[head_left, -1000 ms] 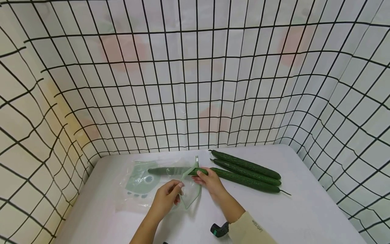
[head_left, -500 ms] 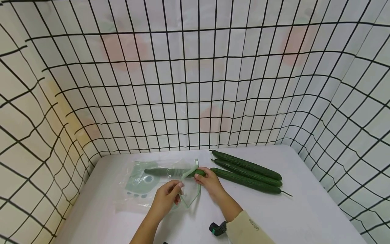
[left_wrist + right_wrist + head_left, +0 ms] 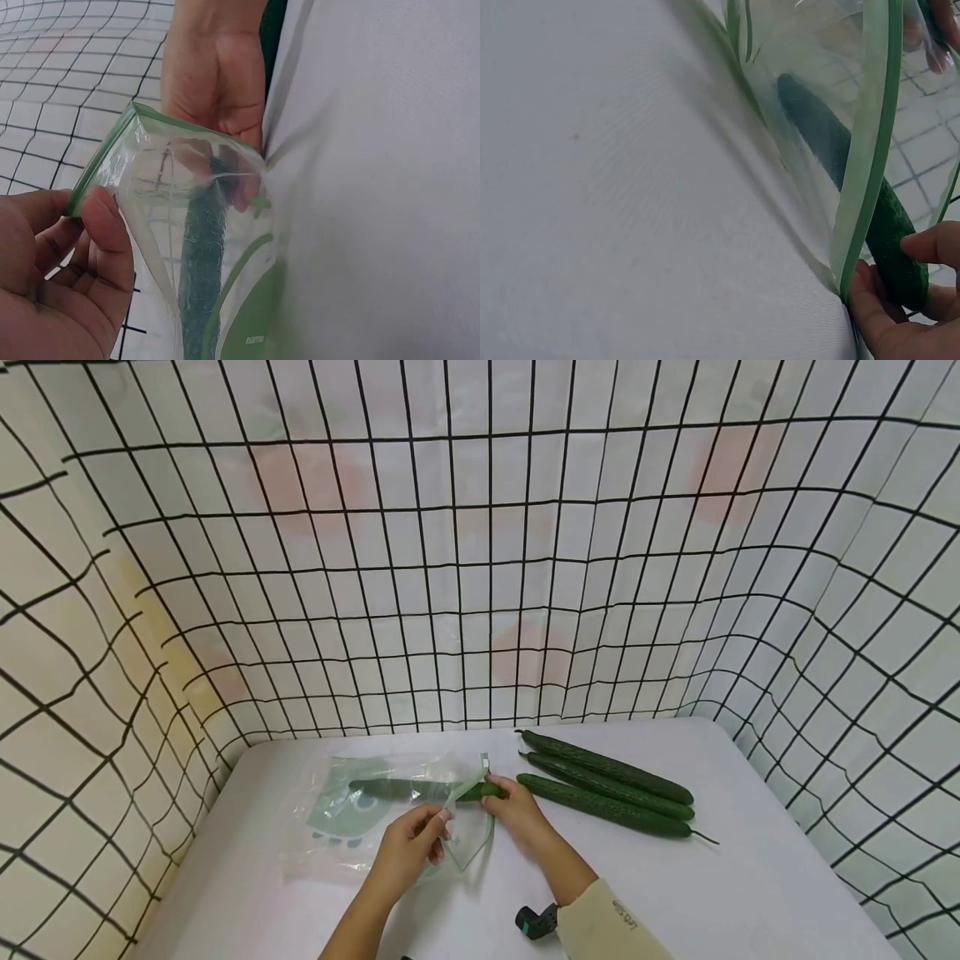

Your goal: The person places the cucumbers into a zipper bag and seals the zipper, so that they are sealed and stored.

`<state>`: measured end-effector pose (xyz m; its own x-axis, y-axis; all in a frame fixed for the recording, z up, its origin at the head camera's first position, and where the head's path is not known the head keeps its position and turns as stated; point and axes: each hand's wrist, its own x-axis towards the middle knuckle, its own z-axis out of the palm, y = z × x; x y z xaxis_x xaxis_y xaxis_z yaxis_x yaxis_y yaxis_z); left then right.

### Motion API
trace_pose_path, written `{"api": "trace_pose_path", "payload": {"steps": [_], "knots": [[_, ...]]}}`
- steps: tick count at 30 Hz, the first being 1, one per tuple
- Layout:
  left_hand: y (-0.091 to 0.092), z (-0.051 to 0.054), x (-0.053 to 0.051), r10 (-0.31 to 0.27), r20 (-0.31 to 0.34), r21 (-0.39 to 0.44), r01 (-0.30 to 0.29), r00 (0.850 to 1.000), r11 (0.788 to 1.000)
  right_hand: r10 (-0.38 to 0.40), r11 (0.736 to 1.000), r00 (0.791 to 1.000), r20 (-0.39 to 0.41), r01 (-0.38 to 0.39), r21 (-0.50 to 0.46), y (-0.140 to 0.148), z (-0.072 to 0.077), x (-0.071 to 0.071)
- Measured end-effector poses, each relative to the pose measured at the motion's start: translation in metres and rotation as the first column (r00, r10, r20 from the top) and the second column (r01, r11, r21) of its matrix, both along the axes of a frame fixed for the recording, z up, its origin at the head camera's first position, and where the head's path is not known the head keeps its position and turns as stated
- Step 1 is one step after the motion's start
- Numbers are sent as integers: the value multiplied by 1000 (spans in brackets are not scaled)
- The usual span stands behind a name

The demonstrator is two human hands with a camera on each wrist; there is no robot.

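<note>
A clear bag with green print (image 3: 348, 814) lies on the table, its green-edged mouth facing right. Most of one cucumber (image 3: 405, 789) is inside it. The left hand (image 3: 411, 843) pinches the near edge of the mouth between thumb and fingers; the left wrist view shows this green rim (image 3: 97, 165) held taut. At the mouth, the right hand (image 3: 519, 814) grips the cucumber's right end. In the right wrist view the thumb and fingers (image 3: 930, 247) are round that end of the cucumber (image 3: 889, 240), just outside the green rim (image 3: 866, 165).
Several-bar black wire mesh (image 3: 487, 564) stands round the back and sides of the white table (image 3: 712, 893). Three more cucumbers (image 3: 607, 806) lie side by side right of the right hand. A small black device (image 3: 534, 923) is beside the right sleeve.
The cucumber has slid left, further into the bag, and the right hand has moved slightly with its end. The left hand stays in place on the bag's edge.
</note>
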<state>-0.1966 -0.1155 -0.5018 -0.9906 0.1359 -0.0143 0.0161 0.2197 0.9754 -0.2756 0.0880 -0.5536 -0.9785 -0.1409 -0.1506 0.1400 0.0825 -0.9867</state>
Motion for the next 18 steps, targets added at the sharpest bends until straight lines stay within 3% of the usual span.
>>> {"api": "trace_pose_path", "payload": {"steps": [7, 11, 14, 18], "knots": [[0, -3, -1, 13, 0, -5, -13, 1000, 1000, -54, 998, 998, -27, 53, -32, -3, -4, -2], [0, -1, -1, 10, 0, -6, -10, 1000, 1000, -101, 993, 993, -68, 105, 61, -7, -5, -4], [0, -1, 0, 2, -1, -2, -2, 1000, 1000, -103, 982, 990, -100, 118, 147, -9, -5, -5], [0, -1, -1, 0, -6, 0, 0, 1000, 1000, -87, 976, 989, -119, 109, 190, -10, -5, -5]]}}
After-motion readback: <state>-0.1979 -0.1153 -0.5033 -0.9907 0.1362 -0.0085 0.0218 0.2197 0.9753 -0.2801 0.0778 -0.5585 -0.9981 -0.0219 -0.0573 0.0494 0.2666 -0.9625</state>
